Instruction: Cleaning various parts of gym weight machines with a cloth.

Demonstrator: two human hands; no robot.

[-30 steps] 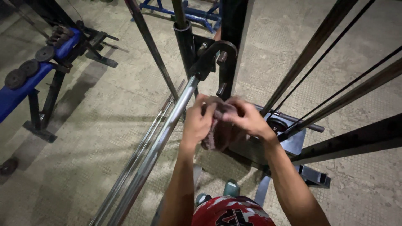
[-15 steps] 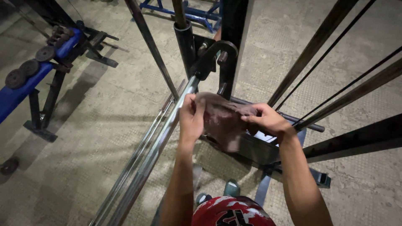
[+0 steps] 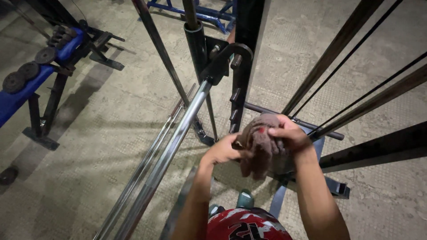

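While the right hand [image 3: 289,135] closes over the top of a bunched brownish-red rag [image 3: 260,144], the left hand [image 3: 222,153] presses in against the rag's near side, fingers curled onto the cloth, so both grips are shut on it. The rag hangs in a loose wad between the two hands, its lower end dangling free in front of the person's chest, just above the dark steel frame [image 3: 242,66] of the weight machine and well clear of the floor.

To the left of the hands a long chrome bar [image 3: 178,138] slants down from a black hook on the upright. Dark cables and rods [image 3: 342,58] run diagonally on the right. Farther off, a blue bench [image 3: 18,95] carries small round weight plates [image 3: 29,71]. Concrete floor [image 3: 111,115] spreads below.

My guess is the trouble lies in that dangling tail: it could snag on the pegs sticking out of the upright or brush the cables, since they stand close by. The wad also looks loosely gathered, so a slack hold might let it slip to the gritty floor.
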